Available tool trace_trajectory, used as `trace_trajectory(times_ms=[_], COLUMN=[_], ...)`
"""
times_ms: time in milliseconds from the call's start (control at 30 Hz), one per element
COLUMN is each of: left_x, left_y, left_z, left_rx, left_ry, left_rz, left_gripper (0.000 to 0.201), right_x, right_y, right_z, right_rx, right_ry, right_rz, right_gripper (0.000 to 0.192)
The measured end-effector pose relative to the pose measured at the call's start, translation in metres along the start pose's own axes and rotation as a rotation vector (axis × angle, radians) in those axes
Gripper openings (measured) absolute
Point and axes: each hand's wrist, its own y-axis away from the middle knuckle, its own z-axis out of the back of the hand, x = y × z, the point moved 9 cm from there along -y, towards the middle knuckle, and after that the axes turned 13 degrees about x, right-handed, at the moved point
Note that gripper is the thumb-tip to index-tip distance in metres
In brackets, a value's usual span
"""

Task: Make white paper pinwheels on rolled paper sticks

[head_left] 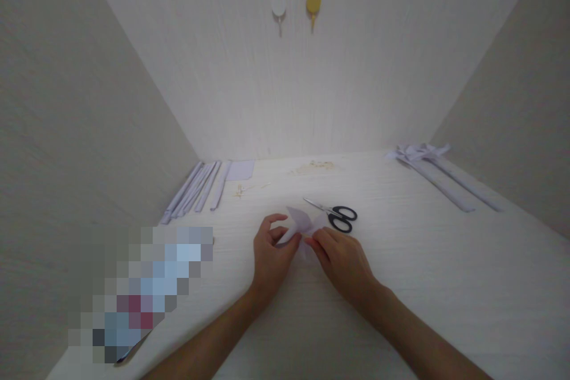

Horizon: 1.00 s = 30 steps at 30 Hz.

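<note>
Both hands met at the middle of the pale wooden desk (pixel 401 285), working one small folded piece of light lilac paper (pixel 299 221). The left hand (pixel 271 255) had its thumb and fingers pinched together on the paper's left edge, the index finger curled above it; the right hand (pixel 342 261) pressed its fingertips on the paper's right lower part, its grip closed on the same sheet. The paper sat between the two hands, its pointed upper fold sticking out above the fingers, low over the desk; whether it touched the surface could not be told. Just beyond the right hand lay a pair of scissors (pixel 333 215) with black handles, blades pointing left, close to the paper but apart from it. Farther back on the left, a row of folded paper strips (pixel 196 190) lay side by side near the wall, with a small flat lilac sheet (pixel 240 170) next to them. Some pale scraps (pixel 314 167) lay at the back edge. On the right, a paper bow with long tails (pixel 439 175) rested well apart from the hands. Two wall hooks, one white hook (pixel 278 6) and one yellow hook (pixel 313 5), sat high on the back wall.
</note>
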Motion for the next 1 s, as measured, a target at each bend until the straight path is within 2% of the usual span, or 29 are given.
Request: trace_trajectory(times_ms=[167,433,600,867,1000], left_x=[0.001,-0.001,0.001,0.0,0.0], left_y=[0.0,0.002,0.002,0.0,0.0], left_z=[0.001,-0.003,-0.005,-0.001,0.002], left_rx=[-0.006,0.014,0.027,0.002,-0.022], left_ry=[0.007,0.019,0.033,0.026,0.021], left_rz=[-0.001,0.019,0.021,0.012,0.022], left_gripper=[0.033,0.035,0.034,0.033,0.034], right_x=[0.001,-0.008,-0.007,-0.004,-0.012], right_y=[0.001,0.001,-0.001,-0.001,0.001], right_z=[-0.002,-0.002,-0.001,-0.004,-0.009], right_rx=[0.021,0.016,0.013,0.072,0.089], right_ry=[-0.068,0.058,0.089,-0.129,-0.22], right_rz=[0.036,-0.089,-0.112,-0.034,-0.059], right_gripper=[0.029,0.039,0.03,0.018,0.018])
